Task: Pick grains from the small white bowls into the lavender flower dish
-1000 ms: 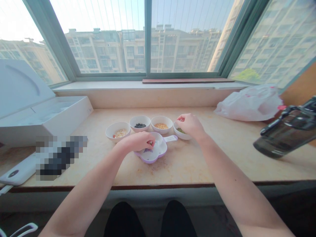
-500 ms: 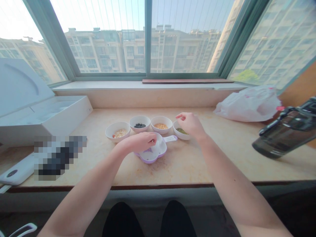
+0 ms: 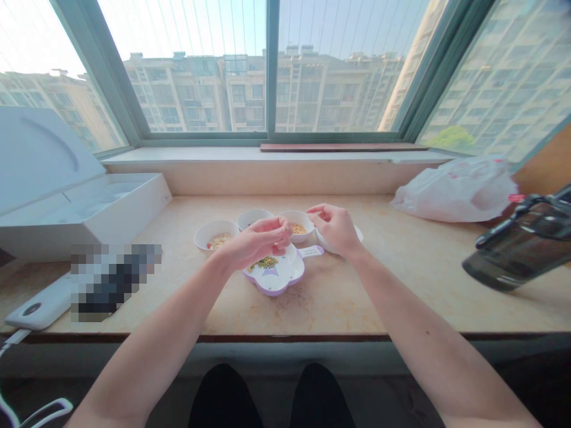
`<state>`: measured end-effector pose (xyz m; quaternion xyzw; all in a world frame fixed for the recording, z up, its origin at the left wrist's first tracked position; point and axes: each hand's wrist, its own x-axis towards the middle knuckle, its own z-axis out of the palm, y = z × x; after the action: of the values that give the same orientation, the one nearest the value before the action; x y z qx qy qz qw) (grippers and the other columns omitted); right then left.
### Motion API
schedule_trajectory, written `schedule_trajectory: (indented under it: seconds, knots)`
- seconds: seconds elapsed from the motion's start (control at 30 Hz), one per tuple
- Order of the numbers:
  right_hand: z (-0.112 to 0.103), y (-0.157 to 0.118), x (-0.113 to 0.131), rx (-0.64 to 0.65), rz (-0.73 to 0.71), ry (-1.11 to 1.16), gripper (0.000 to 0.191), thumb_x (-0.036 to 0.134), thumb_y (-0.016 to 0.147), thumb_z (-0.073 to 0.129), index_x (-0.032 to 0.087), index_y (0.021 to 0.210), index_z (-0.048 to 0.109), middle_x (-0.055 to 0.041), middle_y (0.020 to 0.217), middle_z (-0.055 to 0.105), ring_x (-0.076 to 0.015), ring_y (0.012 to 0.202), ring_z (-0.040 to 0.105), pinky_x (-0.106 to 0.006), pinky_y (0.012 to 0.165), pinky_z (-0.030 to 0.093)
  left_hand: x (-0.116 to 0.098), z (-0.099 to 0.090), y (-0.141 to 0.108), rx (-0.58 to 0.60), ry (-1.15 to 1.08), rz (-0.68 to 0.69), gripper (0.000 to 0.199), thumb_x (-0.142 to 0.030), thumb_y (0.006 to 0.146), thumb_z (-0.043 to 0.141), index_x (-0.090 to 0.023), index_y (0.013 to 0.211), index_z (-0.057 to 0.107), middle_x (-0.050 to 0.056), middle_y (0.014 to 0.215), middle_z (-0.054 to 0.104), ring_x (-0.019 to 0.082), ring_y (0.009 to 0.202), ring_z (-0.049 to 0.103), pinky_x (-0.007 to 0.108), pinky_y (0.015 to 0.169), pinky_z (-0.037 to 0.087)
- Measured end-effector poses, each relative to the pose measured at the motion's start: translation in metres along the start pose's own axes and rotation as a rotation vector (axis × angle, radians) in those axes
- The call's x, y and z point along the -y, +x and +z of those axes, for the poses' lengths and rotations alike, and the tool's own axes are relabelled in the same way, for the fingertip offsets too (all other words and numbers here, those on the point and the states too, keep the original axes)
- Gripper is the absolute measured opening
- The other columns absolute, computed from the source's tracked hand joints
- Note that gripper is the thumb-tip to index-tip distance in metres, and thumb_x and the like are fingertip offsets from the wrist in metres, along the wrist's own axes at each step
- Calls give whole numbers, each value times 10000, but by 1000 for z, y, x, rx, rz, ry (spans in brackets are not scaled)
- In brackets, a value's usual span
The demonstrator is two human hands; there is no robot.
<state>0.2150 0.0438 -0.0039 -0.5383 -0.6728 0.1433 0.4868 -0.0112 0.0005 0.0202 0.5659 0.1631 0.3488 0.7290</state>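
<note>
My left hand point(image 3: 263, 241) hovers over a white, purple-edged plate point(image 3: 285, 278) with a short handle, its thumb and fingers pressed together. Whatever lies in that pinch is too small to make out. Mixed yellow and green grains point(image 3: 267, 262) are heaped on the plate. My right hand point(image 3: 335, 229) is also pinched, above a small white bowl point(image 3: 358, 236) whose inside it hides. To its left, yellow kernels fill the bottom of another bowl point(image 3: 289, 219). Behind my left hand stands a mostly covered bowl point(image 3: 254, 215). Pale pieces lie in the leftmost bowl point(image 3: 206, 238).
An open white box point(image 3: 125, 205) stands at the left, with a white device point(image 3: 42, 309) and its cable in front of it. At the right are a plastic bag point(image 3: 455, 190) and a dark clear jug point(image 3: 508, 249). The counter meets a window sill.
My left hand has lifted off the plate, uncovering the grain pile. My right hand has shifted slightly left, now covering the rightmost bowl's contents. The view has moved a little.
</note>
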Motion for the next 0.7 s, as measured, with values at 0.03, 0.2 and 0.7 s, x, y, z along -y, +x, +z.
schedule_trajectory:
  seconds: [0.03, 0.2, 0.7]
  knots:
    - [1, -1, 0, 12, 7, 35, 239, 348, 828, 631, 162, 900, 762, -49, 718, 705, -181, 670, 625, -316, 682, 461, 0, 0, 0, -5, -22, 4, 277, -342, 845, 756, -171, 848, 538, -27, 750, 408, 85, 663, 394, 227, 622, 323]
    - [0, -7, 10, 235, 35, 410, 334, 433, 801, 717, 171, 1007, 735, 2, 719, 654, -113, 572, 537, -258, 550, 416, 1, 0, 5, -83, 2, -57, 288, -317, 825, 777, -162, 802, 536, -40, 714, 391, 76, 637, 375, 222, 603, 308]
    - [7, -19, 19, 394, 11, 433, 434, 561, 663, 835, 161, 823, 784, -7, 603, 639, -121, 534, 529, -266, 508, 420, 16, -1, 13, -247, 207, -124, 266, -372, 803, 722, -173, 794, 545, -49, 662, 441, 79, 601, 395, 226, 591, 313]
